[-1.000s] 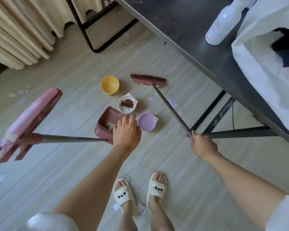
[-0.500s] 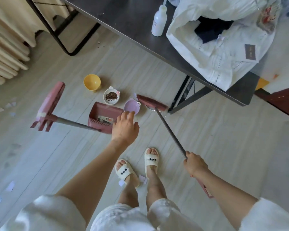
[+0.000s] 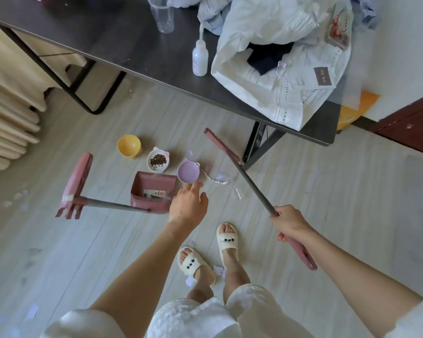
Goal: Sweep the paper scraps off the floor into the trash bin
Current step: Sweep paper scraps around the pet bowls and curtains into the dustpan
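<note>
While our right hand [image 3: 289, 224] grips the broom [image 3: 244, 172], our left hand [image 3: 187, 203] hangs open, fingers spread. Three bowls [image 3: 158, 162] sit by one dustpan [image 3: 154, 193].

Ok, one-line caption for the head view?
Right hand grips broom; left hand open beside pink dustpan.

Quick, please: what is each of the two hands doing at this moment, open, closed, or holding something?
Left hand: open, fingers spread, holding nothing that can be seen, above the dustpan.
Right hand: closed around the broom handle.
</note>
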Tool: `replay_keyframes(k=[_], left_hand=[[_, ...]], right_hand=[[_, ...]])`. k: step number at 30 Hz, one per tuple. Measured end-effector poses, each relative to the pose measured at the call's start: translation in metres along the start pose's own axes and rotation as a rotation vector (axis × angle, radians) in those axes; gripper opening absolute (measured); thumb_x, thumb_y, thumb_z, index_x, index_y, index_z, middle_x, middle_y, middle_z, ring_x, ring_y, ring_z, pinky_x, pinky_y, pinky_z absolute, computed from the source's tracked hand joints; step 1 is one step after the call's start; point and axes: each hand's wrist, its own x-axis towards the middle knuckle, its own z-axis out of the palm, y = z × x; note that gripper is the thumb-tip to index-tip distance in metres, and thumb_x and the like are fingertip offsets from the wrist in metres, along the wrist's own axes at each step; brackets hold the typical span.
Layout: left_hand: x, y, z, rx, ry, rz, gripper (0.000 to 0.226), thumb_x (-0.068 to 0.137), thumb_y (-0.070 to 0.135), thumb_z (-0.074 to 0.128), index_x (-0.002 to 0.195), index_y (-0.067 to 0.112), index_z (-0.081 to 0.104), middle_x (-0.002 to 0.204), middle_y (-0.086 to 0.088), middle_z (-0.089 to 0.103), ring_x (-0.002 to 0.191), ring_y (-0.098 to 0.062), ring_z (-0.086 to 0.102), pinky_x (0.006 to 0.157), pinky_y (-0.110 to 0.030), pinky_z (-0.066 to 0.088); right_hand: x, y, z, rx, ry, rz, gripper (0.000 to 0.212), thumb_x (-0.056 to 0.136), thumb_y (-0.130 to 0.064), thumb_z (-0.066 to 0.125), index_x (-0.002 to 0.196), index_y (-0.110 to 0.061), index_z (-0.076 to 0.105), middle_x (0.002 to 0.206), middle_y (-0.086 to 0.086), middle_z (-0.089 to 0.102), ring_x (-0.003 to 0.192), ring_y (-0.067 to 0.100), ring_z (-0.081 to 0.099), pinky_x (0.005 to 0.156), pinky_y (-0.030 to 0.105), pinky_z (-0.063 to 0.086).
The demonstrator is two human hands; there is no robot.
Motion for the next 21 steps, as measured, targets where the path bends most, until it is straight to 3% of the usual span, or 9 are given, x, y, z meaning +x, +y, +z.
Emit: replay_keyframes(k=[5,10,15,18,21], left_hand=[[0.006,-0.003,0.001,-0.027,-0.01,-0.043,0.032,0.094,0.019,0.04,0.119,0.008,0.057,0.117,-0.013,0.059,0.106,-0.034,0.057,0.078,-0.038,0.047],[0.011,-0.014,0.002,-0.004,-0.018,-0.093,0.028,0.092,0.018,0.038,0.105,0.009,0.06,0.107,-0.013,0.062,0.095,-0.034,0.057,0.07,-0.036,0.045],[0.004,-0.013,0.003,-0.019,-0.007,-0.139,0.026,0.093,0.018,0.039,0.106,0.01,0.061,0.104,-0.014,0.063,0.094,-0.036,0.058,0.072,-0.036,0.045],[-0.002,-0.005,0.0,-0.074,0.006,-0.129,0.027,0.094,0.016,0.04,0.112,0.008,0.06,0.106,-0.015,0.064,0.096,-0.037,0.058,0.076,-0.037,0.045],[-0.006,0.001,-0.006,-0.115,0.028,-0.117,0.026,0.094,0.014,0.041,0.111,0.006,0.06,0.103,-0.017,0.064,0.096,-0.038,0.058,0.076,-0.037,0.045]], right_hand=[[0.026,-0.027,-0.009,-0.086,0.034,-0.014,0.017,0.093,-0.013,0.044,0.105,-0.011,0.057,0.071,0.004,0.052,0.048,0.023,0.061,0.039,0.022,0.045],[0.033,-0.031,0.008,-0.242,-0.063,0.01,0.021,0.095,-0.011,0.043,0.113,-0.003,0.051,0.075,0.006,0.048,0.05,0.024,0.061,0.043,0.025,0.048],[-0.006,-0.012,0.032,-0.38,-0.161,-0.023,0.03,0.097,-0.013,0.042,0.124,0.0,0.047,0.073,0.003,0.047,0.05,0.023,0.061,0.06,0.033,0.058],[-0.025,-0.009,0.03,-0.346,-0.232,0.001,0.026,0.096,-0.012,0.043,0.119,-0.002,0.047,0.073,0.005,0.049,0.052,0.021,0.06,0.057,0.031,0.055],[-0.033,-0.011,0.02,-0.16,-0.232,0.072,0.013,0.092,-0.01,0.044,0.102,-0.002,0.048,0.067,0.01,0.057,0.05,0.021,0.06,0.052,0.027,0.051]])
